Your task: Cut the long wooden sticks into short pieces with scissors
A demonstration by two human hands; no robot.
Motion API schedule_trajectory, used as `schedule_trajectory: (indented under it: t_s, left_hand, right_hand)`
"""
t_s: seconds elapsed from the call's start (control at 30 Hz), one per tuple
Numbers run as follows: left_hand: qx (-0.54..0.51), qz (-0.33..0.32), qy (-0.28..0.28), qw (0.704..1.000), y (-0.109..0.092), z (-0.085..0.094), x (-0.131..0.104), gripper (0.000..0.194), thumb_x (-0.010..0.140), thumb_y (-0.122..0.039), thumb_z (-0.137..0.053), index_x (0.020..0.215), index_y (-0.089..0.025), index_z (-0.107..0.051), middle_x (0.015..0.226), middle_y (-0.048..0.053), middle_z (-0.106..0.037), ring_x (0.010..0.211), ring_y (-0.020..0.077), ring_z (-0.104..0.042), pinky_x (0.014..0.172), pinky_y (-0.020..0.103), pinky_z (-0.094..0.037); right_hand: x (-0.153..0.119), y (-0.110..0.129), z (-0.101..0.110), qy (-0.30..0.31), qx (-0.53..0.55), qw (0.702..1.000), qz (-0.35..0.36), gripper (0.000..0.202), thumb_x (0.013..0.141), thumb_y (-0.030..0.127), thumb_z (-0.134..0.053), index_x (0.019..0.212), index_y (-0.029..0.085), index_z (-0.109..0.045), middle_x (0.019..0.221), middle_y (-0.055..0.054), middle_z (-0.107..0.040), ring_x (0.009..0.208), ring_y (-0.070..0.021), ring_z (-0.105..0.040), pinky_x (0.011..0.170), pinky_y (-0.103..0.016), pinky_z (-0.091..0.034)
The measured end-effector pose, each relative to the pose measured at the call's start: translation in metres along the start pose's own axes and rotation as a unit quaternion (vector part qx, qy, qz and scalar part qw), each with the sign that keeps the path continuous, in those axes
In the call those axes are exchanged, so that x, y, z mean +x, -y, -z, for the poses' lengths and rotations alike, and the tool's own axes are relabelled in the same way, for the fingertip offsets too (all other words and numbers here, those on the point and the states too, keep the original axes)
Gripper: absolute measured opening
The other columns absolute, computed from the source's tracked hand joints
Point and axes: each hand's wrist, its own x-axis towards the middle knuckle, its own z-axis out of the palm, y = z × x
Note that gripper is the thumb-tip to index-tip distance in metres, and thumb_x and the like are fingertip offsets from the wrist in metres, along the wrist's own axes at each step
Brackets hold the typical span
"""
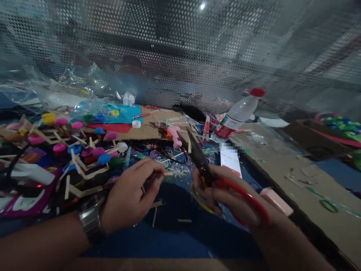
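My right hand (225, 192) is wrapped round scissors with red handles (245, 199), whose dark blades point up and to the left, apart. A short wooden piece (189, 146) shows between the blades. A yellow ring (201, 199) hangs by the fingers of that hand. My left hand (135, 192), with a metal watch at the wrist, is closed in a pinch, and a small wooden stick end (168, 174) shows at its fingertips. Below the hands, short wooden sticks (184, 220) lie on the blue table (175, 242).
Colourful caps and joined sticks (81, 162) crowd the left. Behind are cardboard (169, 116), a pink glue gun (176, 136) and a tilted plastic bottle (237, 116). A phone (230, 160) and cardboard sheet (299, 188) are at the right. A perforated metal panel (158, 49) stands behind.
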Motion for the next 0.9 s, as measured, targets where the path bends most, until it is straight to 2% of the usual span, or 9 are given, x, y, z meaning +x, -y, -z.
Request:
schedule_trajectory:
  t_s: [0.1, 0.17, 0.23, 0.37, 0.43, 0.5, 0.67, 0.8, 0.9]
  left_hand:
    - [0.063, -0.043, 0.025, 0.997, 0.004, -0.004, 0.005, 0.017, 0.095, -0.012, -0.048, 0.098, -0.018, -0.063, 0.097, 0.004, -0.061, 0.089, 0.0161, -0.059, 0.077, 0.027, -0.047]
    - [0.104, -0.038, 0.053, 0.992, 0.007, -0.007, 0.007, 0.024, 0.092, -0.006, -0.045, 0.098, -0.017, -0.065, 0.099, 0.007, -0.061, 0.090, 0.0185, -0.060, 0.078, 0.030, -0.049]
    - [0.127, -0.025, 0.065, 0.989, 0.010, -0.011, 0.008, 0.031, 0.089, -0.002, -0.043, 0.107, -0.015, -0.064, 0.107, 0.010, -0.061, 0.099, 0.0219, -0.061, 0.085, 0.035, -0.051]
    - [0.123, 0.009, -0.004, 0.992, 0.007, -0.012, 0.008, 0.053, 0.088, -0.011, -0.053, 0.140, -0.013, -0.043, 0.133, 0.015, -0.054, 0.128, 0.0284, -0.049, 0.108, 0.045, -0.042]
    - [0.074, 0.028, -0.044, 0.996, 0.005, -0.010, 0.007, 0.058, 0.090, -0.020, -0.057, 0.144, -0.015, -0.038, 0.133, 0.014, -0.054, 0.125, 0.0269, -0.051, 0.108, 0.044, -0.043]
    - [-0.006, 0.039, -0.058, 0.998, 0.004, -0.007, 0.007, 0.057, 0.092, -0.027, -0.059, 0.144, -0.018, -0.038, 0.130, 0.012, -0.056, 0.117, 0.0241, -0.056, 0.103, 0.040, -0.046]
    - [-0.187, 0.042, -0.002, 0.982, 0.005, -0.003, 0.006, 0.047, 0.087, -0.035, -0.069, 0.129, -0.023, -0.053, 0.117, 0.006, -0.063, 0.104, 0.0197, -0.063, 0.092, 0.032, -0.051]
    - [-0.172, 0.053, -0.005, 0.984, 0.003, 0.000, 0.006, 0.033, 0.086, -0.034, -0.071, 0.115, -0.022, -0.061, 0.102, 0.004, -0.067, 0.092, 0.0171, -0.064, 0.085, 0.030, -0.052]
    - [-0.133, 0.050, -0.007, 0.990, 0.000, 0.002, 0.005, 0.031, 0.088, -0.032, -0.068, 0.116, -0.022, -0.061, 0.101, 0.004, -0.069, 0.090, 0.0171, -0.065, 0.085, 0.031, -0.052]
  right_hand:
    - [0.004, -0.003, -0.001, -0.037, 0.013, 0.999, 0.020, 0.009, 0.082, 0.018, -0.056, 0.090, 0.020, -0.058, 0.062, 0.007, -0.048, 0.044, -0.0064, -0.043, 0.041, -0.018, -0.037]
    - [0.006, -0.005, -0.001, -0.051, -0.014, 0.998, 0.018, 0.009, 0.082, 0.017, -0.055, 0.090, 0.021, -0.056, 0.061, 0.008, -0.047, 0.043, -0.0062, -0.043, 0.041, -0.018, -0.037]
    - [0.008, -0.006, -0.002, -0.048, -0.056, 0.997, 0.000, 0.013, 0.081, 0.015, -0.054, 0.092, 0.021, -0.056, 0.061, 0.008, -0.048, 0.043, -0.0065, -0.044, 0.041, -0.018, -0.037]
    - [0.008, -0.005, -0.004, 0.006, -0.092, 0.994, -0.058, 0.018, 0.079, 0.014, -0.051, 0.094, 0.022, -0.057, 0.059, 0.008, -0.046, 0.044, -0.0075, -0.044, 0.042, -0.018, -0.037]
    - [0.006, -0.001, -0.005, 0.042, -0.070, 0.993, -0.080, 0.016, 0.077, 0.017, -0.052, 0.092, 0.021, -0.057, 0.057, 0.009, -0.045, 0.044, -0.0071, -0.041, 0.041, -0.018, -0.035]
    - [0.004, 0.004, -0.007, 0.075, -0.042, 0.991, -0.101, 0.016, 0.075, 0.019, -0.053, 0.090, 0.019, -0.057, 0.056, 0.009, -0.044, 0.043, -0.0063, -0.040, 0.040, -0.017, -0.034]
    - [0.001, 0.009, -0.008, 0.124, 0.005, 0.981, -0.152, 0.016, 0.070, 0.021, -0.055, 0.085, 0.017, -0.057, 0.051, 0.009, -0.044, 0.040, -0.0054, -0.040, 0.038, -0.014, -0.033]
    - [0.001, 0.003, -0.007, 0.136, -0.011, 0.980, -0.147, 0.015, 0.073, 0.020, -0.057, 0.088, 0.017, -0.058, 0.053, 0.009, -0.046, 0.042, -0.0055, -0.041, 0.039, -0.014, -0.034]
    - [0.001, 0.000, -0.005, 0.154, -0.025, 0.980, -0.127, 0.016, 0.079, 0.023, -0.059, 0.094, 0.018, -0.059, 0.060, 0.007, -0.048, 0.045, -0.0058, -0.043, 0.041, -0.015, -0.036]
